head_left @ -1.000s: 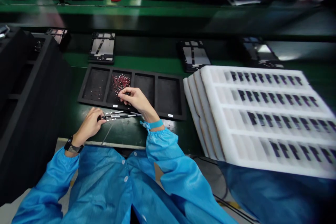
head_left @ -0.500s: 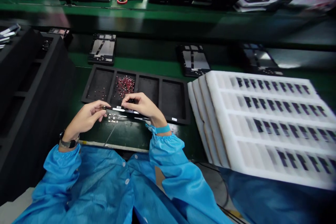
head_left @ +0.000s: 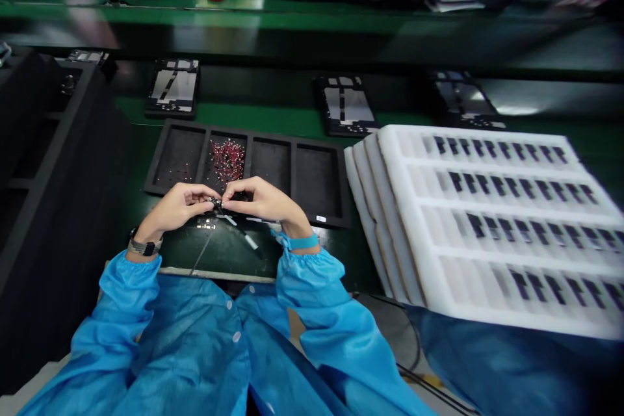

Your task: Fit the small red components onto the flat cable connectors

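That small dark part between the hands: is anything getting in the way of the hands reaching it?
Nothing visible does. The small dark part appears pinched directly by the fingers of the left hand and the right hand. The black foam tray lies beyond them, not between.

Green-topped bench (head_left: 273,120), logged: black four-compartment foam tray (head_left: 247,172); stacked white foam trays (head_left: 397,208) of dark parts; black rectangular device frames (head_left: 171,88) beyond; black foam rack (head_left: 58,162) at left.

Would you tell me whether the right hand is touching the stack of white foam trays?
Apart: the head view shows the right hand clear of the stack of white foam trays, with the black compartment tray between them.
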`<action>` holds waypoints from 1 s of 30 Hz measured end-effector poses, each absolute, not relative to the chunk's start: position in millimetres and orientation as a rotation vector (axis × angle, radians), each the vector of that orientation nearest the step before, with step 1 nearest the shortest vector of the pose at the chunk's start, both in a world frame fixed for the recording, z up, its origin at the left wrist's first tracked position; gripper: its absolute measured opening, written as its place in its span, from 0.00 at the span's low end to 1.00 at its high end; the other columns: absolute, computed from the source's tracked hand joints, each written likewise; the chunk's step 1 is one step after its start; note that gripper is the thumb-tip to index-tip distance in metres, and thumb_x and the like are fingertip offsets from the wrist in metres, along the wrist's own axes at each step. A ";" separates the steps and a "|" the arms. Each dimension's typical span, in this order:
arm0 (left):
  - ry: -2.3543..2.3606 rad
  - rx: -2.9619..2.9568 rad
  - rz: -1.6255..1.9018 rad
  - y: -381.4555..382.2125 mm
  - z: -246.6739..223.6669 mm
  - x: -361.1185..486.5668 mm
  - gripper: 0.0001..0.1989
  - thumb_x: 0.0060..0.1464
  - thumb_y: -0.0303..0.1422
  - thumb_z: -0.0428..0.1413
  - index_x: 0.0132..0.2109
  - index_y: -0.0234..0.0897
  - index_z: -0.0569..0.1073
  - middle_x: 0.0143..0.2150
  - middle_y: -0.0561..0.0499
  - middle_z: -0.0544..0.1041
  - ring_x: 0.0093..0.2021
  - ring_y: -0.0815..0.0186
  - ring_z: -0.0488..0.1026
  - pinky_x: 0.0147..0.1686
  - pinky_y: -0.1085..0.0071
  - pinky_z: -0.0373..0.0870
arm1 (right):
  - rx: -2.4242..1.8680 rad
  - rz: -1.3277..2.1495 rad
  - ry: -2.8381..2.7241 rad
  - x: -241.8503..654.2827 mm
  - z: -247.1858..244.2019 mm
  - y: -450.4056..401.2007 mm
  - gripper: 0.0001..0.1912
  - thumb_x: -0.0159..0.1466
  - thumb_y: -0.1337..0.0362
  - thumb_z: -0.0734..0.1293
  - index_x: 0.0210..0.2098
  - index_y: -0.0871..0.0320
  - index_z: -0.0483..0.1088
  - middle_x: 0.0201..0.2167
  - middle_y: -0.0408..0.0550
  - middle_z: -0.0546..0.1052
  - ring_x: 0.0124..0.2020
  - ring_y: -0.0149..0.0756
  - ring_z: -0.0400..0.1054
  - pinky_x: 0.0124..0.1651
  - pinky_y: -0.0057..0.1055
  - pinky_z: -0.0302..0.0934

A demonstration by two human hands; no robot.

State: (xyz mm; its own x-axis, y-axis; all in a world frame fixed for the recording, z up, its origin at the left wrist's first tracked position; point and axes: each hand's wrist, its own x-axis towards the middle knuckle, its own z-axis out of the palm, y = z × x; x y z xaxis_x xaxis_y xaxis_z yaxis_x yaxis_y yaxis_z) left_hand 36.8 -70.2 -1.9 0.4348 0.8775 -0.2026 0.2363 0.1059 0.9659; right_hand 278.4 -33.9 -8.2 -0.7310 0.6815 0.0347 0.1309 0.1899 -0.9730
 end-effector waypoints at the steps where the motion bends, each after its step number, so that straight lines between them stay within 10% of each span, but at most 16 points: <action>1: 1.056 1.433 0.651 -69.0 -1.7 37.9 0.14 0.54 0.40 0.66 0.42 0.33 0.80 0.36 0.48 0.81 0.35 0.65 0.75 0.39 0.68 0.71 | -0.768 1.564 -2.012 278.5 -8.9 -34.0 0.17 0.66 0.50 0.73 0.35 0.59 0.80 0.35 0.49 0.83 0.38 0.40 0.75 0.48 0.34 0.68; 30: 1.040 1.453 0.579 -55.2 -3.5 46.6 0.14 0.51 0.33 0.64 0.42 0.38 0.70 0.27 0.56 0.76 0.29 0.67 0.71 0.33 0.71 0.66 | -0.940 1.854 -1.803 275.6 -27.9 -29.1 0.15 0.57 0.54 0.77 0.33 0.60 0.79 0.25 0.42 0.77 0.25 0.29 0.66 0.30 0.27 0.61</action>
